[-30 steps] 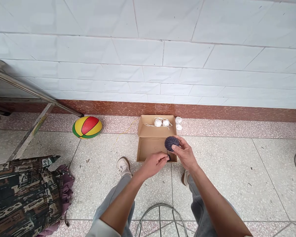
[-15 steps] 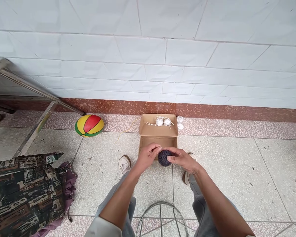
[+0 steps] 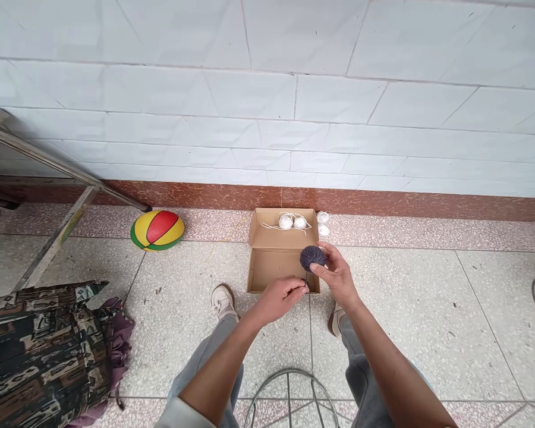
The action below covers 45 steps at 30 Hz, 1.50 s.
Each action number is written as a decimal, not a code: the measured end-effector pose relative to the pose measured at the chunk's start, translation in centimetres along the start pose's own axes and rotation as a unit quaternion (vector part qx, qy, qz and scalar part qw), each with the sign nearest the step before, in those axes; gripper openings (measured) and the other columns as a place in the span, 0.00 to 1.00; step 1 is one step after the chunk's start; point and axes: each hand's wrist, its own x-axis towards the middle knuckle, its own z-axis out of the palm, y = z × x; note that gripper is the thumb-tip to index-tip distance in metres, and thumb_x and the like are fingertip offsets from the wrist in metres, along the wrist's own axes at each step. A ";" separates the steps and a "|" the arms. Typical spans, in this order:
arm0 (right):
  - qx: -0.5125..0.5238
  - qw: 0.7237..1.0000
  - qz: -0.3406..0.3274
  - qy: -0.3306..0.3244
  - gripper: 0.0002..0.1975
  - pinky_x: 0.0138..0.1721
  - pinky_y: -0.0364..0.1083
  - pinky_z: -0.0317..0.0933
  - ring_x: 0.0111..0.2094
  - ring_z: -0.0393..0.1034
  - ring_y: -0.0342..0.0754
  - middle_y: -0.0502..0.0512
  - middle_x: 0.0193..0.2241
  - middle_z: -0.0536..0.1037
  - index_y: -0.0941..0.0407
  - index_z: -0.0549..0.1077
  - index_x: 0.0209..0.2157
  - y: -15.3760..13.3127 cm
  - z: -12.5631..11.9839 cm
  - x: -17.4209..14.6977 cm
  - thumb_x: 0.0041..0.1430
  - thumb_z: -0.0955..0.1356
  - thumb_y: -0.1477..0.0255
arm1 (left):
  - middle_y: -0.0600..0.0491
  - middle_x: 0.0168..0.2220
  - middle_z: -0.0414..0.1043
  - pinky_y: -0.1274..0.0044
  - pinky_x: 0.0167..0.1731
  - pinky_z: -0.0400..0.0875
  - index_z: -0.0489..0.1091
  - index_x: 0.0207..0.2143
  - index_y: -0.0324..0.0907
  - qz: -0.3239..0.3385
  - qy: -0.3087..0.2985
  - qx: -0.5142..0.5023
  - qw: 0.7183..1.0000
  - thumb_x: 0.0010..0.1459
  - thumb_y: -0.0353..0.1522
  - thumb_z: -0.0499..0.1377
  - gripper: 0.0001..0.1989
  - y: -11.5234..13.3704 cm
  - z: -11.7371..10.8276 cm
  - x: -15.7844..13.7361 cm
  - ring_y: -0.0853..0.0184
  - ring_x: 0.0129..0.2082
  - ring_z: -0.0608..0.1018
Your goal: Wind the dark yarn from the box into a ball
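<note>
A dark purple-grey ball of yarn [image 3: 312,257] is gripped at its right side by my right hand [image 3: 337,274], thumb in front and fingers behind. Below it, my left hand [image 3: 282,297] pinches the strand of yarn [image 3: 307,276] that runs down from the ball. Both hands are above the near part of an open cardboard box [image 3: 267,270]. In the box's raised lid [image 3: 267,238] lie two white yarn balls [image 3: 286,222] with loose strands. More white balls [image 3: 323,218] sit on the floor just right of the lid.
A yellow, red and green ball [image 3: 157,230] lies on the floor to the left, by a metal frame leg [image 3: 56,238]. Patterned dark fabric [image 3: 40,351] fills the lower left. A round metal stool frame [image 3: 289,371] stands between my legs. The tiled wall [image 3: 267,101] rises beyond the box.
My right hand has lifted the dark yarn ball up and right. My left hand has moved down, drawing a short strand out between them.
</note>
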 end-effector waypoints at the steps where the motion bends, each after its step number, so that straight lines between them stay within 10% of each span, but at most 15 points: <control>1: -0.048 0.999 -0.016 0.003 0.30 0.50 0.54 0.68 0.49 0.70 0.54 0.57 0.47 0.73 0.50 0.72 0.50 0.4 -0.1 0.1 0.45 0.77 0.58 | 0.55 0.27 0.67 0.80 0.29 0.59 0.71 0.30 0.39 -0.005 -0.008 -0.001 1.000 0.65 0.40 0.50 0.18 0.2 0.0 -0.1 0.71 0.27 0.66; 6: -0.153 0.986 0.012 -0.062 0.26 0.46 0.55 0.70 0.47 0.71 0.56 0.59 0.45 0.73 0.52 0.77 0.46 1.4 -0.5 0.0 0.42 0.77 0.59 | 0.55 0.25 0.67 0.80 0.28 0.60 0.70 0.28 0.38 0.006 0.042 -0.047 0.998 0.62 0.38 0.52 0.15 0.5 -0.9 -0.3 0.71 0.27 0.67; 14: 0.064 0.953 0.173 -0.241 0.22 0.46 0.50 0.67 0.42 0.73 0.50 0.53 0.41 0.80 0.52 0.78 0.45 -1.2 0.0 -1.4 0.46 0.77 0.64 | 0.54 0.27 0.72 0.78 0.33 0.66 0.71 0.30 0.39 -0.008 0.171 -0.045 0.984 0.62 0.40 0.53 0.15 -1.5 -2.3 0.3 0.68 0.29 0.72; 22: 0.233 0.962 0.124 -0.076 0.21 0.43 0.51 0.71 0.39 0.74 0.49 0.51 0.40 0.78 0.50 0.74 0.40 -1.2 0.6 -0.8 0.42 0.79 0.66 | 0.51 0.33 0.75 0.78 0.36 0.67 0.74 0.37 0.39 0.009 0.107 -0.023 0.994 0.64 0.37 0.51 0.14 -1.5 -0.9 0.5 0.67 0.33 0.74; 34: -0.051 0.999 0.001 0.019 0.26 0.46 0.53 0.69 0.43 0.72 0.53 0.56 0.44 0.75 0.52 0.72 0.43 0.6 0.4 0.1 0.41 0.78 0.60 | 0.54 0.28 0.71 0.80 0.29 0.62 0.73 0.31 0.39 0.022 0.008 -0.004 1.000 0.65 0.37 0.51 0.16 0.4 -0.4 -0.3 0.71 0.28 0.70; 45: 0.087 0.944 0.193 -0.251 0.25 0.40 0.46 0.65 0.36 0.72 0.46 0.52 0.39 0.79 0.53 0.77 0.43 -1.4 0.6 -1.6 0.41 0.80 0.62 | 0.53 0.29 0.73 0.78 0.35 0.67 0.73 0.31 0.40 0.024 0.176 -0.019 0.984 0.64 0.38 0.54 0.13 -1.2 -2.7 -0.1 0.68 0.31 0.73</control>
